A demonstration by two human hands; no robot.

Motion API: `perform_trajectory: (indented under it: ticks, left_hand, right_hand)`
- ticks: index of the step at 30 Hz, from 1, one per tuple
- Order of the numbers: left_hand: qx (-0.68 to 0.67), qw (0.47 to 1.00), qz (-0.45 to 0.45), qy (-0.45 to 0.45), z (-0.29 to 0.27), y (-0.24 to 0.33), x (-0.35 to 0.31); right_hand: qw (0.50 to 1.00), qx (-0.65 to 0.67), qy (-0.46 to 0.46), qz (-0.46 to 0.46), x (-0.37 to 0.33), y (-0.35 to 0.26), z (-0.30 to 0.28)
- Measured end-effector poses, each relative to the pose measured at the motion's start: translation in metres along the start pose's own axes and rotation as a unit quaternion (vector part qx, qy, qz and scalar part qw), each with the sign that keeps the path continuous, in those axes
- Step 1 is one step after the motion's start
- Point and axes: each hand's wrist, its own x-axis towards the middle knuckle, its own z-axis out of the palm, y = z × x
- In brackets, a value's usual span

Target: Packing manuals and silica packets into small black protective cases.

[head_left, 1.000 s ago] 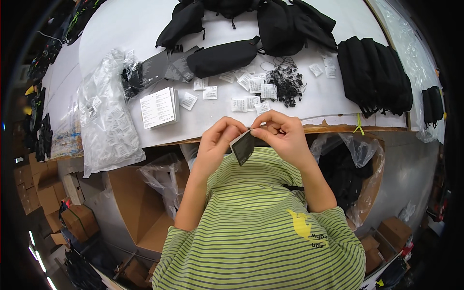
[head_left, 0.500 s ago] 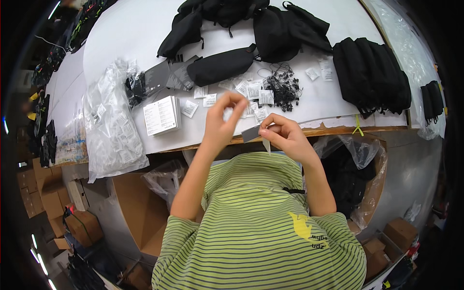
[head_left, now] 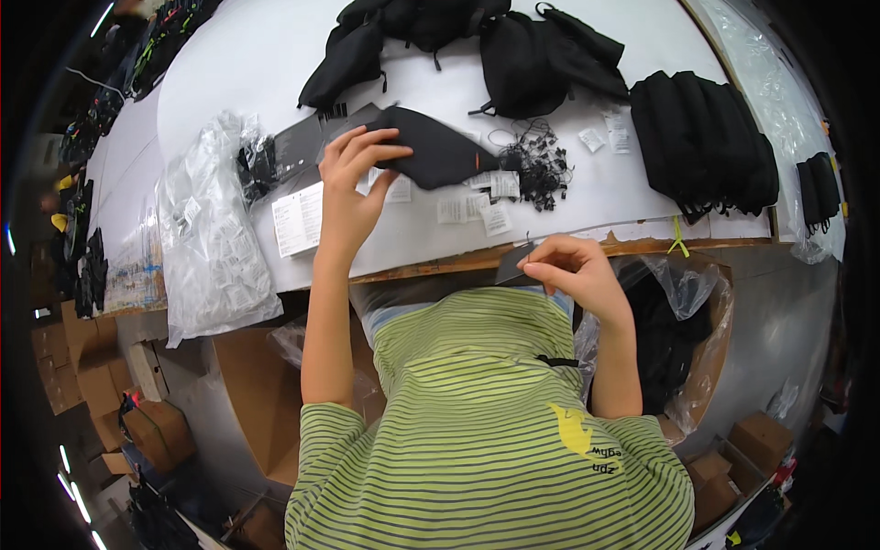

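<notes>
My left hand (head_left: 356,179) grips the left end of a small black fabric pouch (head_left: 438,151), fingers over its top and thumb below. The pouch is tilted, its narrow right end showing a small orange mark. Close to the table's front edge, my right hand (head_left: 585,273) pinches a dark grey hang tag (head_left: 513,266) with a thin cord. White printed labels (head_left: 495,218) lie under and in front of the pouch. A tangled heap of black cords (head_left: 541,165) is just right of it. Beside my left wrist stands a stack of white cards (head_left: 297,223), partly covered.
A clear plastic bag of labels (head_left: 215,247) hangs over the table edge at left. Dark hang tags (head_left: 298,151) lie behind my left hand. Black bags (head_left: 522,64) fill the far side; a row of black pouches (head_left: 701,147) lies at right. Cardboard boxes (head_left: 266,394) stand below.
My left hand has moved left, taken hold of the black pouch's end and drawn it nearer and tilted it. My right hand has shifted slightly right and down with the hang tag.
</notes>
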Motion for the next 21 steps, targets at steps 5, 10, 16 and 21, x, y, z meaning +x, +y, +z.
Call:
perform_trajectory:
  ticks: [5,10,16,21]
  left_hand:
    - [-0.138,0.979,-0.067,-0.137,0.002,0.015,-0.045]
    - [-0.024,0.969,-0.052,-0.242,0.015,0.040,-0.082]
    - [0.054,0.984,-0.021,-0.170,0.017,0.040,-0.107]
    - [-0.050,0.966,-0.243,0.065,0.018,0.057,-0.128]
  right_hand:
    - [0.994,-0.100,0.008,0.047,0.003,0.000,-0.003]
    - [0.968,-0.248,0.041,0.027,0.015,0.004,0.016]
    - [0.929,-0.364,0.034,-0.048,0.036,0.022,0.054]
    - [0.919,-0.373,0.014,-0.126,0.046,0.026,0.077]
